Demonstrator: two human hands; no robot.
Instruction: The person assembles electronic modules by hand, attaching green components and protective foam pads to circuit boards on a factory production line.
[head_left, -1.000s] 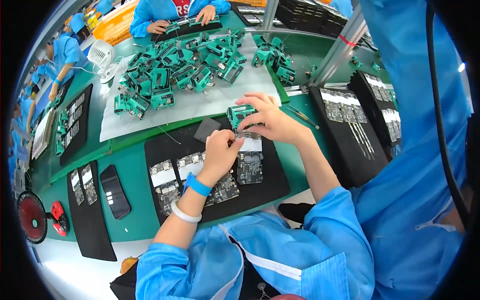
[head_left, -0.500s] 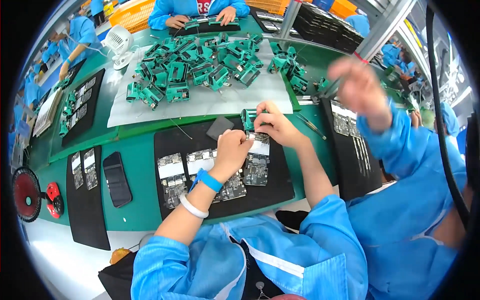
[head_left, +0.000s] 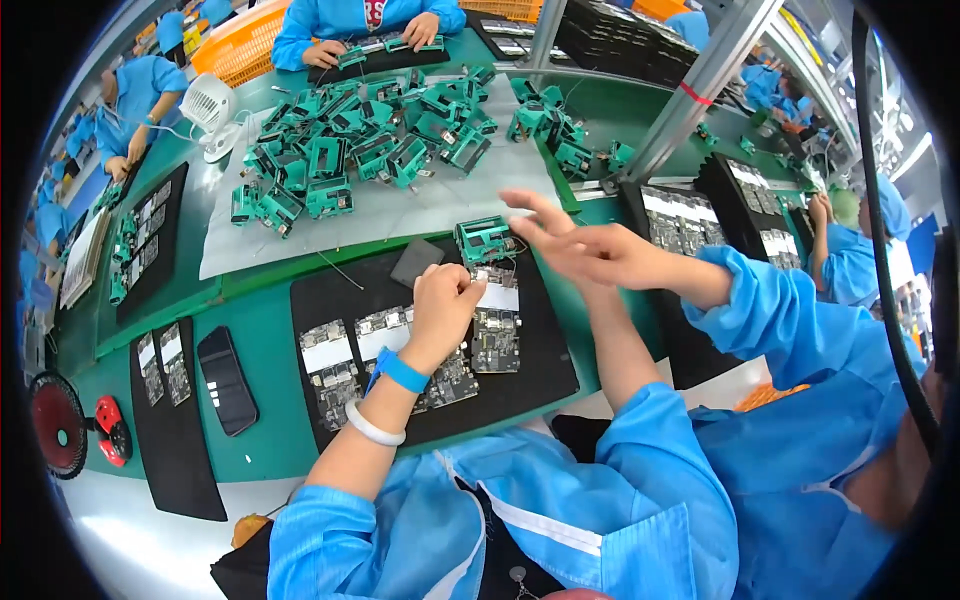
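1. Since half a second ago, a co-worker's hand (head_left: 632, 258), then raised and blurred off to the right, has come across from the right in its blue sleeve (head_left: 765, 310) and now overlaps the wearer's right hand (head_left: 562, 252).
2. Left hand (head_left: 443, 303) has stayed just beside the same circuit board (head_left: 496, 338), fingers curled in, thumb near the forefinger; whether they pinch anything, I cannot tell.
3. Right hand is nearest the green housing; outstretched fingers show there, but with two hands overlapping it is hard to say whose they are, so its grip cannot be told.
4. That green housing (head_left: 484, 240) sits at the far end of the circuit board, on the black mat (head_left: 548, 370), with a thin wire at its right side.
5. Left of this board, more boards with white strips (head_left: 330, 372) lie on the mat; a dark grey block (head_left: 416, 262) rests by its far edge.
6. Beyond, many green housings (head_left: 345, 155) are heaped on a white sheet (head_left: 400, 212).
7. Further left, a phone (head_left: 228, 382) lies beside a narrow black mat (head_left: 182, 460) bearing two small boards (head_left: 161, 365).
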